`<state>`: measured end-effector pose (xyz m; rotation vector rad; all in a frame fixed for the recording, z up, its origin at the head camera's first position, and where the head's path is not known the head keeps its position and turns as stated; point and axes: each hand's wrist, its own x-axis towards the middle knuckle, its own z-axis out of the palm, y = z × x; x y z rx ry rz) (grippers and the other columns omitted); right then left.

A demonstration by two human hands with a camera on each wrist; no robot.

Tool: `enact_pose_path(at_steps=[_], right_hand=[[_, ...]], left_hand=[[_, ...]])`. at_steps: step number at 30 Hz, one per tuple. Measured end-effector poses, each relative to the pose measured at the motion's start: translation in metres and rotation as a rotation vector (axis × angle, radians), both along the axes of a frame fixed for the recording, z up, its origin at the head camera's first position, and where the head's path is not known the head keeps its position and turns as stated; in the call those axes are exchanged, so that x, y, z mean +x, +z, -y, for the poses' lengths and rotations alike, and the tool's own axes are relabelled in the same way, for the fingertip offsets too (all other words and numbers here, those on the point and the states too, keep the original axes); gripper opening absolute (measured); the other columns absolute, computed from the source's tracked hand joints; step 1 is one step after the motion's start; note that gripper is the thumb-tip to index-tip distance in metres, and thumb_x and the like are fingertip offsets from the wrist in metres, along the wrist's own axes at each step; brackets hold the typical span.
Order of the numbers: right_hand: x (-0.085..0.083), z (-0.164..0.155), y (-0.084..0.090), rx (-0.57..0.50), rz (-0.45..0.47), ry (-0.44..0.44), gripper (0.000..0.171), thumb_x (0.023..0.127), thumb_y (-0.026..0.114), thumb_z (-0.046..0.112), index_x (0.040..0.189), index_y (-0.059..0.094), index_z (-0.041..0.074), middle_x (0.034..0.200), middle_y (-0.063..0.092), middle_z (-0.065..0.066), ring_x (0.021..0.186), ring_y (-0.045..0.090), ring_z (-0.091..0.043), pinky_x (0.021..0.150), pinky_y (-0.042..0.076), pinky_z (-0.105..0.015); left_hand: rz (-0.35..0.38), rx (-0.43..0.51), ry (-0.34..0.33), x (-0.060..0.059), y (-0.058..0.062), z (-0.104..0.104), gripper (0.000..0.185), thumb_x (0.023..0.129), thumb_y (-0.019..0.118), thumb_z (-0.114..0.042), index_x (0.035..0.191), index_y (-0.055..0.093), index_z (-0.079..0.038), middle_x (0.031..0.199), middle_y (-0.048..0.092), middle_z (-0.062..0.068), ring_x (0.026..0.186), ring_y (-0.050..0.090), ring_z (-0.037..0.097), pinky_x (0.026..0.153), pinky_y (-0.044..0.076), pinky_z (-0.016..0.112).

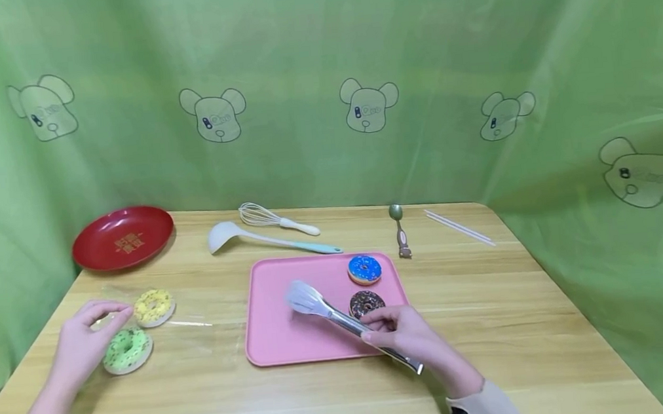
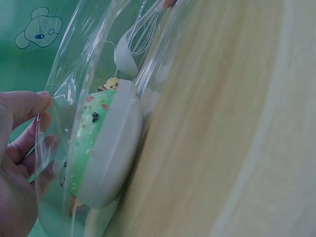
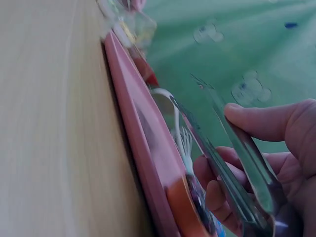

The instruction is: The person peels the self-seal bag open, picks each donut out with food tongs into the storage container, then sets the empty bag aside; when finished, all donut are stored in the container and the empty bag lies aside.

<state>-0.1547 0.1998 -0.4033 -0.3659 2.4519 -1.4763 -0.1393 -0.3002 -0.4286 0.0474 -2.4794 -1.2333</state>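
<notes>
Right hand [image 1: 404,335] at the near edge of the pink tray [image 1: 278,336]: grip closed round the metal handle of the tongs [image 1: 341,318], thumb on top, fingers curled beneath. The tongs' long axis runs from near right to far left; the translucent, scalloped tips lie over the tray, slightly parted. Just beside the knuckles sits the chocolate doughnut [image 1: 366,303], the blue-iced doughnut [image 1: 364,269] behind it.

Left hand [image 1: 83,344] on the wooden bench [image 1: 495,324]: fingers pinch the edge of a clear, crinkled plastic bag [image 1: 188,325]. Inside lie the green-iced doughnut [image 1: 127,349] and, further back, the yellow-iced doughnut [image 1: 153,307].

Far side: glossy red plate [image 1: 123,238], ladle [image 1: 263,237], wire whisk [image 1: 276,218], small spoon [image 1: 400,228], pale chopsticks [image 1: 459,227].
</notes>
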Motion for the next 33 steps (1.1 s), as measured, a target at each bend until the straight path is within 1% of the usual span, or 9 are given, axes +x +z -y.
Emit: enact_pose_path(at_steps=[3,7,10,12,14,18,21,28,33], right_hand=[[-0.004,0.018,0.000,0.001,-0.014,0.056,0.035,0.076,0.076,0.016,0.105,0.066,-0.002,0.081,0.062,-0.005,0.072,0.056,-0.018,0.059,0.049,-0.023],[-0.010,0.044,0.002,-0.001,-0.017,0.131,0.031,0.077,0.075,0.015,0.103,0.067,-0.001,0.081,0.063,-0.004,0.074,0.058,-0.017,0.062,0.050,-0.023],[-0.013,0.060,0.002,0.012,-0.023,0.166,0.028,0.077,0.075,0.014,0.101,0.068,0.001,0.080,0.064,-0.003,0.074,0.058,-0.016,0.064,0.050,-0.023],[-0.015,0.070,0.000,0.032,-0.034,0.177,0.028,0.077,0.075,0.014,0.100,0.068,0.001,0.080,0.064,-0.002,0.073,0.058,-0.015,0.065,0.050,-0.024],[-0.018,0.078,-0.002,0.054,-0.044,0.185,0.026,0.076,0.075,0.015,0.099,0.069,0.002,0.079,0.064,-0.001,0.073,0.058,-0.014,0.065,0.050,-0.024],[-0.024,0.094,-0.008,0.086,-0.043,0.192,0.023,0.077,0.075,0.016,0.097,0.069,0.005,0.078,0.064,0.001,0.073,0.057,-0.013,0.066,0.049,-0.024],[-0.029,0.105,-0.012,0.072,-0.024,0.189,0.022,0.076,0.075,0.014,0.095,0.070,0.005,0.077,0.063,0.000,0.071,0.057,-0.013,0.064,0.048,-0.024],[-0.037,0.133,-0.016,0.042,0.042,0.166,0.019,0.075,0.076,0.016,0.091,0.070,0.007,0.076,0.064,-0.001,0.068,0.057,-0.013,0.061,0.048,-0.024],[-0.042,0.154,-0.017,0.046,0.061,0.187,0.017,0.075,0.076,0.017,0.089,0.071,0.008,0.074,0.064,0.001,0.064,0.056,-0.011,0.059,0.048,-0.024]], left_hand=[[0.005,0.005,-0.003,-0.001,0.000,0.001,0.034,0.089,0.064,-0.029,0.106,0.063,0.001,0.097,0.055,-0.019,0.094,0.043,-0.010,0.092,0.036,0.040],[0.017,0.016,0.000,-0.001,0.002,0.003,0.035,0.090,0.063,-0.030,0.106,0.062,0.001,0.098,0.053,-0.019,0.094,0.041,-0.011,0.091,0.034,0.058],[0.013,0.019,-0.002,-0.002,0.003,0.004,0.035,0.090,0.062,-0.030,0.106,0.062,0.001,0.098,0.054,-0.016,0.094,0.041,-0.011,0.089,0.034,0.061],[0.005,0.017,-0.004,-0.003,0.003,0.004,0.034,0.090,0.063,-0.030,0.106,0.062,0.000,0.098,0.055,-0.014,0.093,0.043,-0.010,0.092,0.036,0.054],[-0.004,0.016,-0.003,-0.003,0.002,0.003,0.033,0.089,0.063,-0.029,0.105,0.063,0.000,0.097,0.056,-0.012,0.093,0.045,-0.008,0.092,0.037,0.041],[-0.013,0.004,0.006,-0.003,-0.001,0.005,0.031,0.089,0.064,-0.028,0.105,0.064,-0.002,0.097,0.057,-0.013,0.093,0.048,-0.005,0.079,0.036,0.020],[-0.014,0.005,0.005,-0.003,-0.001,0.006,0.031,0.089,0.064,-0.028,0.105,0.064,-0.002,0.097,0.057,-0.013,0.093,0.048,-0.004,0.077,0.036,0.018],[-0.010,0.008,0.012,-0.003,0.001,0.004,0.032,0.089,0.064,-0.028,0.106,0.064,-0.002,0.097,0.057,-0.012,0.094,0.047,-0.006,0.081,0.035,0.022],[-0.018,0.014,0.005,-0.003,0.001,0.004,0.031,0.089,0.064,-0.027,0.106,0.064,-0.001,0.097,0.058,-0.013,0.094,0.046,-0.008,0.081,0.035,0.019]])
